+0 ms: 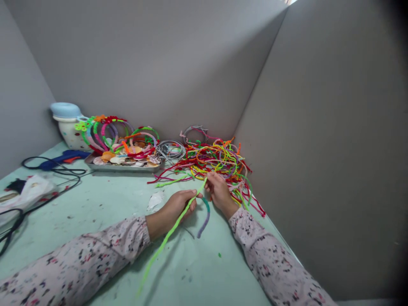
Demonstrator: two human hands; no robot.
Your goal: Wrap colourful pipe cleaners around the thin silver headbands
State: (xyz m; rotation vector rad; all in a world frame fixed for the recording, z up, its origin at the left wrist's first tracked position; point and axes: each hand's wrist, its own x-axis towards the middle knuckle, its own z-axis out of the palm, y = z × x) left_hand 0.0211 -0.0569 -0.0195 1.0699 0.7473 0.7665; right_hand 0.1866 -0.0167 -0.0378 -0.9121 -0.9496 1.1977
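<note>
My left hand (pixel 179 208) is closed in a pinch on a lime-green pipe cleaner (pixel 168 235), whose long tail hangs down toward the near side of the table. The fingers of my right hand (pixel 219 190) pinch the same pipe cleaner near its upper end. From beside my left fingertips curves a teal and purple fuzzy-wrapped piece (pixel 207 216); whether those fingers also hold it, I cannot tell. Just beyond my right hand lies a tangled heap of multicoloured pipe cleaners (pixel 216 157).
A metal tray (pixel 124 168) holds shells and fuzzy-wrapped headbands (pixel 108 131). Behind it stands a white container with a blue lid (pixel 66 111). Coiled grey wire (pixel 172 150) sits beside the heap. Black cable (pixel 76 180) and a plastic bag (pixel 35 189) lie left. Grey walls enclose the table.
</note>
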